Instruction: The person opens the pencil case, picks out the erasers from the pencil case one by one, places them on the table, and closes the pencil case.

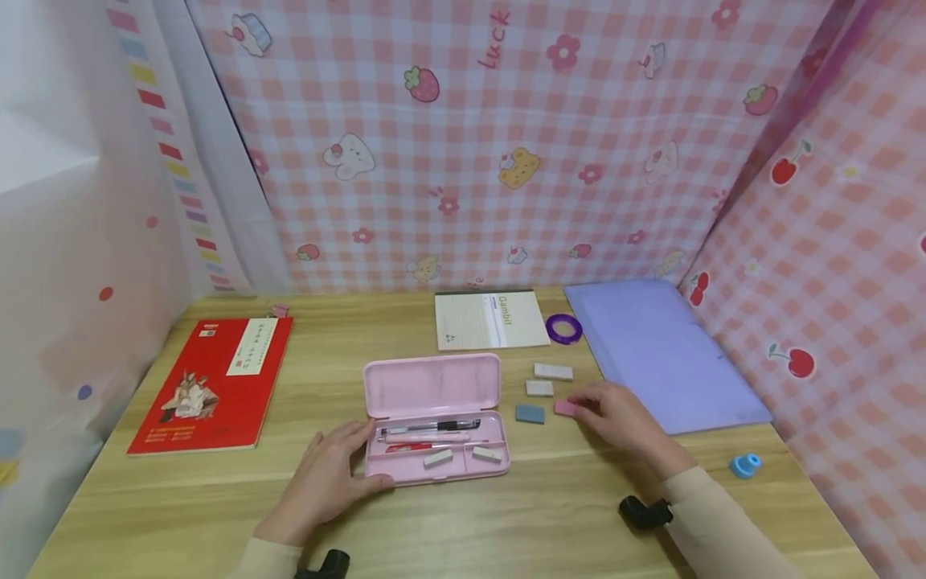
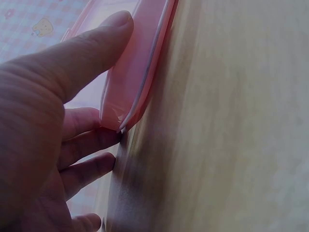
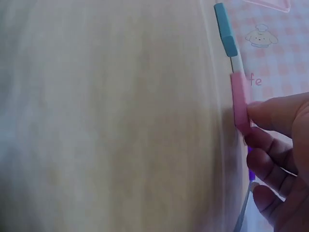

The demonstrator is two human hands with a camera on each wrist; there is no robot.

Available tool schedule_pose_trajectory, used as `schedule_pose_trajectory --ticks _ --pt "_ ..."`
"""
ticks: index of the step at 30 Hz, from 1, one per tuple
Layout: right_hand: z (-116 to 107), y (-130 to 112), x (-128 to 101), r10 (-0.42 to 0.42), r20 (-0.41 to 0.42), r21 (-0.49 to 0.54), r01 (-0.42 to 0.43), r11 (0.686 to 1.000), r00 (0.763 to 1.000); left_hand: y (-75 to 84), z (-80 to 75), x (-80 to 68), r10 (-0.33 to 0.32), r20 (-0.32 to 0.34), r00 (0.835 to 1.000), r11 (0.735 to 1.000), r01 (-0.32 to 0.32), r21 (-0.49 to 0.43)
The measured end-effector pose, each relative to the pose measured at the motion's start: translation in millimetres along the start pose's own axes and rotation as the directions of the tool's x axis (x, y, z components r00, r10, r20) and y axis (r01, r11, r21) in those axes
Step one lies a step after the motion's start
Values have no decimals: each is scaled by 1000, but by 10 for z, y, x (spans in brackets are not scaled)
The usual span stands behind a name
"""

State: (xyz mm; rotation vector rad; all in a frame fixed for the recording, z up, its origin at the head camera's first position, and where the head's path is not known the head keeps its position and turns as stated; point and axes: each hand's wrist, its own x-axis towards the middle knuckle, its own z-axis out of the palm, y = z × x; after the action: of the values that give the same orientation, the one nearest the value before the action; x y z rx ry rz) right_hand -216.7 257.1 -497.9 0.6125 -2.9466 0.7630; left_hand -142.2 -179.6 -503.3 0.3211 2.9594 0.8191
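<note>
Here the left hand (image 1: 325,474) holds the front left corner of the open pink pencil case (image 1: 434,406) on the wooden table (image 1: 506,515). Up close, its thumb (image 2: 91,53) presses the case's side. The right hand (image 1: 622,418) pinches a pink eraser (image 1: 565,408), probably lying flat, beside the blue eraser (image 1: 530,413).

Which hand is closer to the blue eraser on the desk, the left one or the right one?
Right. The right hand pinches the pink eraser just beside the blue eraser. The left hand holds the pencil case at its left end, farther away.
</note>
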Motion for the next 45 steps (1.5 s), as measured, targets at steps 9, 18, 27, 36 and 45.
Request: schedule_pose_trajectory --ticks 9,18,27,36,45 --pt "38 -25 22 -23 14 -25 24 999 1000 -13 1 -11 0 -1 1000 1000 0 -5" --pt "52 -18 6 -16 2 -36 16 999 1000 -17 14 -14 20 -16 1000 1000 -20 4" --pt "10 -213 -38 -39 -63 -4 38 999 997 9 4 -12 7 -2 1000 1000 -7 -8" --pt "204 -852 -38 -252 -72 -13 252 968 965 10 -13 -9 12 -5 1000 1000 -12 -1" --pt "454 -1127 -35 -331 1 -30 331 943 944 5 -10 -7 11 -6 1000 1000 -11 -6"
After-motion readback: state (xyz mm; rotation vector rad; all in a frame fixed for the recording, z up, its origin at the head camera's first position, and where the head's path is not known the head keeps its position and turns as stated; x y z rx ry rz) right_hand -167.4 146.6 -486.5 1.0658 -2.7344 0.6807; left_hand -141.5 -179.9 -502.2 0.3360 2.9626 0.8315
